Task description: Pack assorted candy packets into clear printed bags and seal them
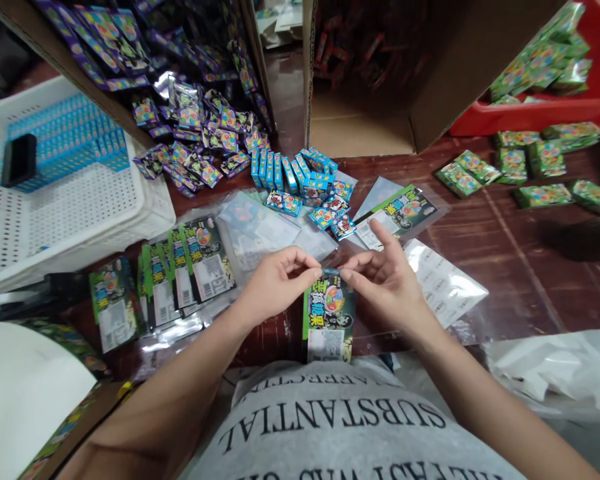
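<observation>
A black and green printed candy bag hangs upright at the table's front edge, close to my shirt. At its left top corner, my left hand pinches with thumb and fingers. My right hand grips the right top corner between thumb and fingertips, one finger raised. A small blue edge, perhaps of a candy box, shows between the fingertips at the bag's mouth; most of it is hidden. Just beyond my hands lie small blue candy boxes and clear plastic bags.
Printed bags overlap at left, near a white basket of blue boxes with a black phone. Purple packets spill from a carton. Another carton, green packets and a red bin stand behind and right. A sticker sheet lies right.
</observation>
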{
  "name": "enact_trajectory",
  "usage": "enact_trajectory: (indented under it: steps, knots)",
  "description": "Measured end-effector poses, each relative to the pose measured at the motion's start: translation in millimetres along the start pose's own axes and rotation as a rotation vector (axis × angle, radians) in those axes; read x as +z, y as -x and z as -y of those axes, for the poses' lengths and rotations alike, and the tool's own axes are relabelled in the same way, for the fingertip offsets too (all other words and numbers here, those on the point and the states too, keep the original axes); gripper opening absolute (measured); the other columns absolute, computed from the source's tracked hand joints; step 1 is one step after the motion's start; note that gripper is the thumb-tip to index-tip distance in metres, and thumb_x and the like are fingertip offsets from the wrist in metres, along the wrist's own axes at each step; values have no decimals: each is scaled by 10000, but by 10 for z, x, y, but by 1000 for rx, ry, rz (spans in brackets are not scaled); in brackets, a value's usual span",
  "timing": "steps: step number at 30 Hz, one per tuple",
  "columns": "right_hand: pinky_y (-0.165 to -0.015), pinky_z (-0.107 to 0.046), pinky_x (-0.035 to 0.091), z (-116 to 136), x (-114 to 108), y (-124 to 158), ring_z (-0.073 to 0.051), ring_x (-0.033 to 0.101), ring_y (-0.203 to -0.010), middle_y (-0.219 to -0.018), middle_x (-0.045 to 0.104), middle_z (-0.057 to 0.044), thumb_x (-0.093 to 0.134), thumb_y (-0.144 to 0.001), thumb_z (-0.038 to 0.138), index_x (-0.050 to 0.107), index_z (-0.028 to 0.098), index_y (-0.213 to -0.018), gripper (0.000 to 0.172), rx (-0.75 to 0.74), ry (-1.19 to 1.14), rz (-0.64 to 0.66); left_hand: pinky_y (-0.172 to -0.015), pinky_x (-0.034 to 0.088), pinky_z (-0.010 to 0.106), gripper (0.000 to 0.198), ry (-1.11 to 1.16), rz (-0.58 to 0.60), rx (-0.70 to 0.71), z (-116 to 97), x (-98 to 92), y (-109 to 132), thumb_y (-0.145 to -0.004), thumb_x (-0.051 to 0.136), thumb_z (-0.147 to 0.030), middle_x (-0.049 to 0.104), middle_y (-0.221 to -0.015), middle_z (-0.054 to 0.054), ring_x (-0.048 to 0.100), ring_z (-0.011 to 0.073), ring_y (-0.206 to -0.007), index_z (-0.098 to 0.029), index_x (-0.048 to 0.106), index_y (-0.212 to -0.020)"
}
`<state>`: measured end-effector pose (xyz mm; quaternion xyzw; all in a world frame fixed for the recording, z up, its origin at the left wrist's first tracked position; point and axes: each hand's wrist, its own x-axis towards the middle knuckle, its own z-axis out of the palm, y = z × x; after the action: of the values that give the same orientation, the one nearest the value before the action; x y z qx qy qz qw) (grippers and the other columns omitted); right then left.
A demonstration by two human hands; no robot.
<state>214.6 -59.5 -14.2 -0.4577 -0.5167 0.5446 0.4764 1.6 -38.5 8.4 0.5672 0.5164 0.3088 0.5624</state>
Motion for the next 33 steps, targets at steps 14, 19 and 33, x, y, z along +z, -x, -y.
enact_trajectory:
  steps: [14,19,33]
  knots:
    - [-999,-442,530,313,-350,-28,-224,672,-1088,-1079,722,-42,678,-940,371,583,319,-1355,429,7,233,151,-859,564,317,117,119,103,-19,-20,-54,24,-777,773,-260,776,-969,46,715,143,-862,-176,747,-855]
    - [-1008,-412,484,521,-295,-259,-231,612,-1132,-1095,682,-64,692,-920,371,741,248,-928,133,-79,447,454,-802,565,303,81,74,93,19,-26,-23,1,-785,756,-245,777,-904,41,707,139,-808,-175,742,-823]
    - [-797,-491,616,149,-125,-299,-316,723,-952,-1109,736,-89,565,-966,413,676,389,-1137,205,-297,837,547,-921,587,373,79,38,8,125,188,-138,232,-876,699,-250,784,-1007,65,736,191,-936,-201,737,-925]
